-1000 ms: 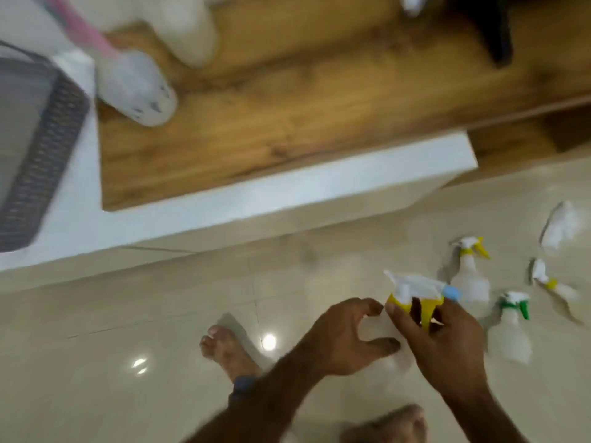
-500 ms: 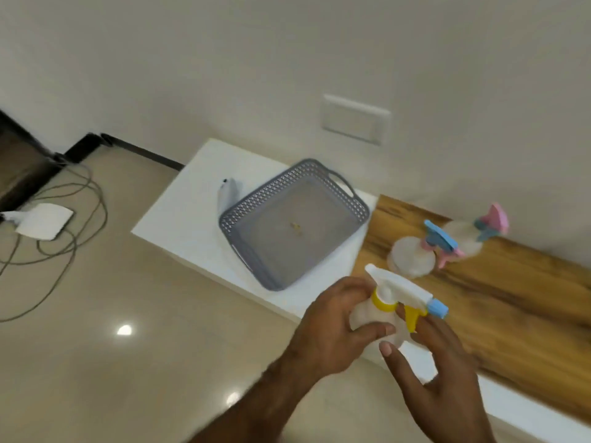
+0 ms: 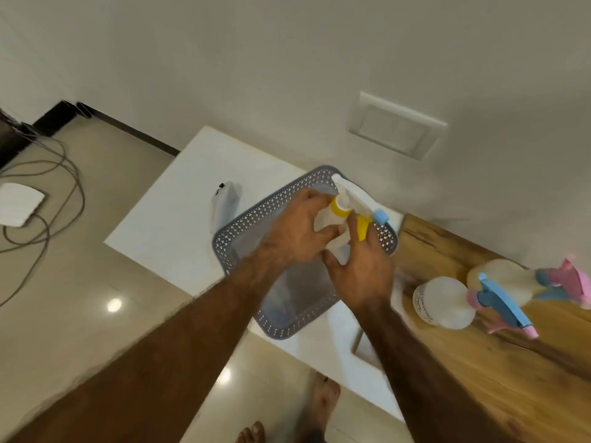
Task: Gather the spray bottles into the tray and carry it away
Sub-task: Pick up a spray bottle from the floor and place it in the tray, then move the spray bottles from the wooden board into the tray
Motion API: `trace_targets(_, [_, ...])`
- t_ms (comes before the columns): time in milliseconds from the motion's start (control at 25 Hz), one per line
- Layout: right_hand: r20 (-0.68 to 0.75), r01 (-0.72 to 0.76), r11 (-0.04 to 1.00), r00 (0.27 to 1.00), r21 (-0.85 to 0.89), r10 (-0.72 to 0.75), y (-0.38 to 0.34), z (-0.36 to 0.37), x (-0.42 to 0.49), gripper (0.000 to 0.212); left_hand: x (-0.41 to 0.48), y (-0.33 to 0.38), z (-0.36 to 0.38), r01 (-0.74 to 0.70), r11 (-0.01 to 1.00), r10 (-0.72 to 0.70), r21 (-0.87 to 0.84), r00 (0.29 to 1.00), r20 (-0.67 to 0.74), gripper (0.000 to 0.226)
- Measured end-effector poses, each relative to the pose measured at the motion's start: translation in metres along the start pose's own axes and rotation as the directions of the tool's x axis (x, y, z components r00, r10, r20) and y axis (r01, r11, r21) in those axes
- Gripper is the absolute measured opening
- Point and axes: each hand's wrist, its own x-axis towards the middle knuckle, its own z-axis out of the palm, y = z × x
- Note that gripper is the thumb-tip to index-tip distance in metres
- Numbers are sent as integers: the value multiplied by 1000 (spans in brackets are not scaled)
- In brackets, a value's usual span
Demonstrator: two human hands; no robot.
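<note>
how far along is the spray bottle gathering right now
Done: nothing sits in the grey tray yet, as far as shows. In hand: both hands, left hand and right hand, hold the yellow-collared bottle over it. Left: two bottles on the wooden top, then carrying.

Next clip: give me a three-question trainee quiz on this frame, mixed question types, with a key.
1. True or false: the grey tray rests on the wooden top.
2. Which hands touch the bottle with the yellow collar? A) left hand only B) right hand only C) both
3. Fill in: beside the tray, ___ spray bottles lie on the wood.

Key: 1. False, it rests on the white surface. 2. C. 3. Two: one with a blue trigger head, one with a pink trigger head.
</note>
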Motion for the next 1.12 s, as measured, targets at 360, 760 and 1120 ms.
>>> trace_targets(360, [-14,-35,999,999,-11,35,20,66,73,69,96,-34,17,232,966,-227,-116,972,52,29])
trace_targets(760, [27,-167,971,986,171,165,20,92,85,63,101,-53,33,108,983,-123,-149,988,-94,62])
trace_targets(1120, [-282,-356,913,872,196,401,49,7,-91,32,-57,-12,90,-36,999,37,11,988,-148,39])
